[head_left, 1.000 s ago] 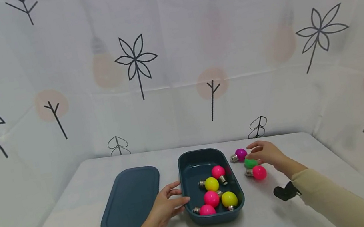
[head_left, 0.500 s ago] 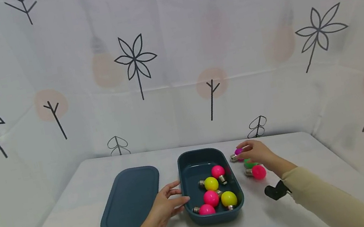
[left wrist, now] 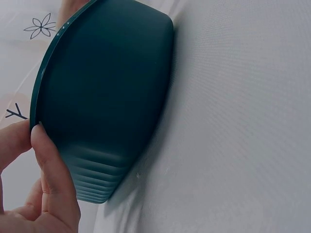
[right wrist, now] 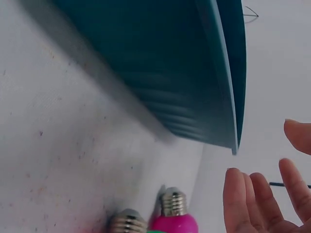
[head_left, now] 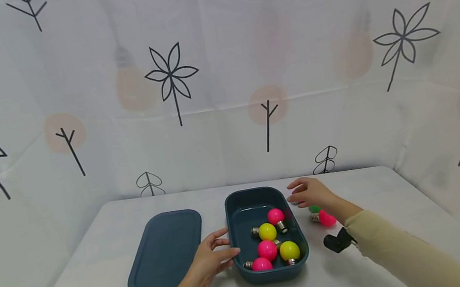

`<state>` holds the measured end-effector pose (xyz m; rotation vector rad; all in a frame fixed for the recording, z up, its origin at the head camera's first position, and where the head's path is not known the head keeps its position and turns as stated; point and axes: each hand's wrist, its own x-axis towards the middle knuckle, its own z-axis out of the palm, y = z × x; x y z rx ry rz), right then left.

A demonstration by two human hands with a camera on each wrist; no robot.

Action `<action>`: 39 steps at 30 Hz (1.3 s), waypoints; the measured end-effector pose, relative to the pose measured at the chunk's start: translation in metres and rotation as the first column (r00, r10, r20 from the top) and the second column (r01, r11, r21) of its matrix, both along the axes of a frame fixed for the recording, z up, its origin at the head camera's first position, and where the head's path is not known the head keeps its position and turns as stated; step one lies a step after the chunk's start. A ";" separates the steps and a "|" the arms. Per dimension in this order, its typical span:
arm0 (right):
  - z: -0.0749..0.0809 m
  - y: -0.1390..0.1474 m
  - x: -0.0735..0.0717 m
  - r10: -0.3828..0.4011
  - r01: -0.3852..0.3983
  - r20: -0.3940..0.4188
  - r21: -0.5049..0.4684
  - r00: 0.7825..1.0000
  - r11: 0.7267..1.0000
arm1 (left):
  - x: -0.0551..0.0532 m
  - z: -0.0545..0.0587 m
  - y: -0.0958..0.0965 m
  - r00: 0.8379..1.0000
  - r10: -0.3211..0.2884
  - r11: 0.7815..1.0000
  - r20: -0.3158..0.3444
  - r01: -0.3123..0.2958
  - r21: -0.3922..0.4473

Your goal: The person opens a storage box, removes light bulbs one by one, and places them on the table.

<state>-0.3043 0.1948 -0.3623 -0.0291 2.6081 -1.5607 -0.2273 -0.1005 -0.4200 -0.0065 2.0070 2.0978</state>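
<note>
Presently, the dark box is pinched at its rim by the left hand, while the right hand, loose-fingered and empty, is held near a purple bulb.

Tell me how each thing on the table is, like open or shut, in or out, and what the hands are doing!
Box: open, upright
Lid: off, lying flat
Three pink bulbs: inside, lying loose
Two yellow bulbs: inside, lying loose
Purple bulb: out, lying down
Green bulb: out, partly hidden
Fourth pink bulb: out, lying down
Left hand: pinching the rim
Right hand: empty, fingers apart from the box
</note>
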 end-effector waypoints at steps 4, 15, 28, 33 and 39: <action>0.002 -0.007 0.000 0.016 -0.016 -0.003 0.004 1.000 1.000 | 0.000 0.000 0.000 1.000 -0.001 1.000 -0.001 0.001 0.001; 0.004 -0.025 -0.001 0.027 -0.027 -0.006 0.021 1.000 0.999 | 0.000 0.000 0.000 1.000 0.000 1.000 -0.003 0.000 0.009; 0.008 -0.042 0.002 0.093 -0.093 0.034 0.021 0.995 0.995 | 0.000 -0.001 -0.001 1.000 0.000 1.000 -0.001 0.000 0.008; 0.006 -0.050 0.002 0.128 -0.129 0.039 0.031 0.991 0.991 | 0.000 -0.001 0.000 1.000 0.002 1.000 -0.002 -0.002 0.006; 0.006 -0.057 0.003 0.195 -0.196 0.023 0.083 0.981 0.977 | 0.000 -0.002 0.000 1.000 0.000 1.000 -0.010 0.000 0.006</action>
